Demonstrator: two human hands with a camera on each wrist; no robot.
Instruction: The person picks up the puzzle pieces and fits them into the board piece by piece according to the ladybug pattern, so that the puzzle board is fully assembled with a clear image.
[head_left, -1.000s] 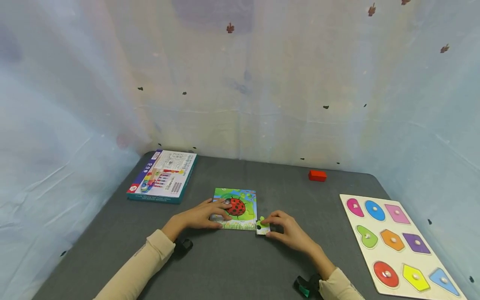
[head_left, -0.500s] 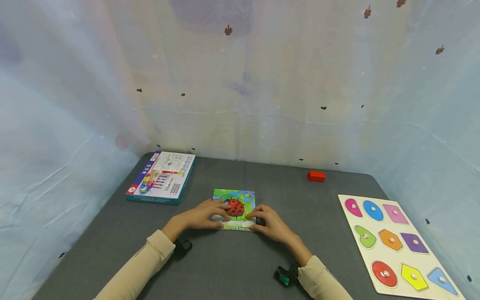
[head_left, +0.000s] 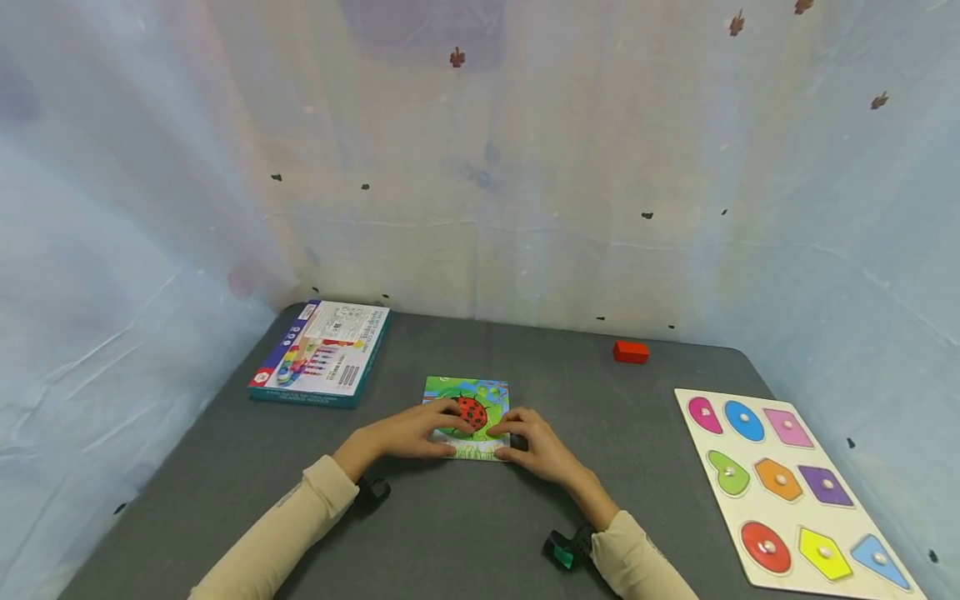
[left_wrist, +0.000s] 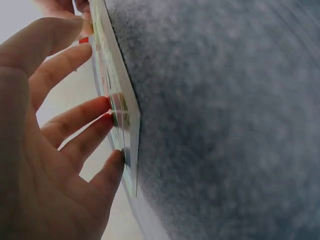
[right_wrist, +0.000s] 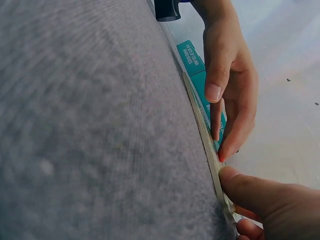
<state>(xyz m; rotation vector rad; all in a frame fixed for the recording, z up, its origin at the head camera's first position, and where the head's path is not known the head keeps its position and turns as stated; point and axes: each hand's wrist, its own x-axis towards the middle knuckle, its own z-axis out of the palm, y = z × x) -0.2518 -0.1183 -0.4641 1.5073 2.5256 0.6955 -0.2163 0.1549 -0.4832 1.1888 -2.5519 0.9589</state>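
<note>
A small ladybird jigsaw puzzle [head_left: 471,390] lies flat on the grey table, its red ladybird near the middle. The left hand [head_left: 408,432] rests on its left part with fingers spread, fingertips touching the picture; in the left wrist view these fingertips [left_wrist: 106,105] meet its surface. At the lower right corner, the right hand [head_left: 542,450] holds a puzzle piece between thumb and curled fingers, the piece lying within the picture and mostly covered. In the right wrist view the right thumb [right_wrist: 250,190] sits against the puzzle's edge [right_wrist: 200,125].
A teal-sided box [head_left: 326,354] lies at the back left. A red block [head_left: 631,352] stands at the back right. On the right is a cream shape board [head_left: 757,433] with coloured knobbed shapes. A hanging sheet [head_left: 480,167] closes off the back.
The right hand has moved left with the puzzle piece, from beside the puzzle into its lower right corner. The left hand has slid slightly right over the picture.
</note>
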